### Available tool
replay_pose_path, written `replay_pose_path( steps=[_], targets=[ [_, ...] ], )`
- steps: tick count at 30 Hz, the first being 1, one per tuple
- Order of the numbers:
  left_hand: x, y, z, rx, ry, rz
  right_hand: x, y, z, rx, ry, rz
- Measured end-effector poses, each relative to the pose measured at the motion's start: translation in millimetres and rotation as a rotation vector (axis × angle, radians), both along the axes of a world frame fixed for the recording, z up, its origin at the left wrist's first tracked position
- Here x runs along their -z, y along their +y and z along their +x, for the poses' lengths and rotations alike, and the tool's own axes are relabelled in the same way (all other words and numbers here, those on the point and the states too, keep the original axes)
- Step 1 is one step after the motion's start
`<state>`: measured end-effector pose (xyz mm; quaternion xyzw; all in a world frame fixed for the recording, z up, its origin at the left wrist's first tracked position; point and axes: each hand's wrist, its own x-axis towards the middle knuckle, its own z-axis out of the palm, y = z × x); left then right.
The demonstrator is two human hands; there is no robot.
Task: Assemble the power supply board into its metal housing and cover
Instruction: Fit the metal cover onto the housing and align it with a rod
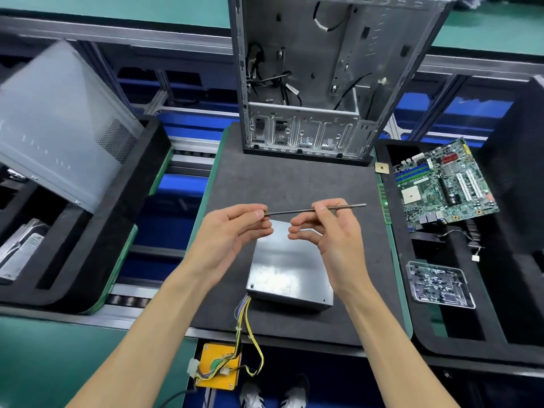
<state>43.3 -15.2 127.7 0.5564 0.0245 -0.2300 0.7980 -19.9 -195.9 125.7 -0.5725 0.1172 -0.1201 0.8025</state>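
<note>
Both hands sit mid-frame over the dark foam-like mat point(294, 184) on the worktop. Left hand point(232, 231) pinches one tip of a thin metal rod point(294, 211), thumb and forefinger closed on it. Right hand point(326, 228) pinches the same rod further along; the far end juts out to the right. Likely a screwdriver bit or shaft held level between the hands for checking, though its tip is too small to read.

Directly beneath the hands lies the power supply housing point(290, 272), a closed box of dull grey sheet metal, flat on the mat at lower centre. A bundle of yellow, black and purple wires point(248, 328) leaves its near corner and hangs off the worktop edge to white connectors.

Upper centre: open computer chassis point(323, 83), bare stamped steel, standing upright. Right: green motherboard point(444, 187) tilted in a black tray. Below it, a clear plastic tray point(438, 284) of small parts, probably screws.
</note>
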Motion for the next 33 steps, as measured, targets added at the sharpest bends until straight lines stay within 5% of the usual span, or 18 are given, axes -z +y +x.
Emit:
replay_pose_path(
  steps=[11,21,33],
  targets=[
    [-2,1,9,-0.04,-0.105,0.075,-4,3,6,0.017,-0.048,-0.039],
    [-7,-8,29,-0.047,0.072,-0.183,-9,9,20,0.04,-0.109,0.065],
    [9,-10,44,-0.08,0.142,-0.168,-4,7,36,-0.018,-0.116,-0.01]
  ],
)
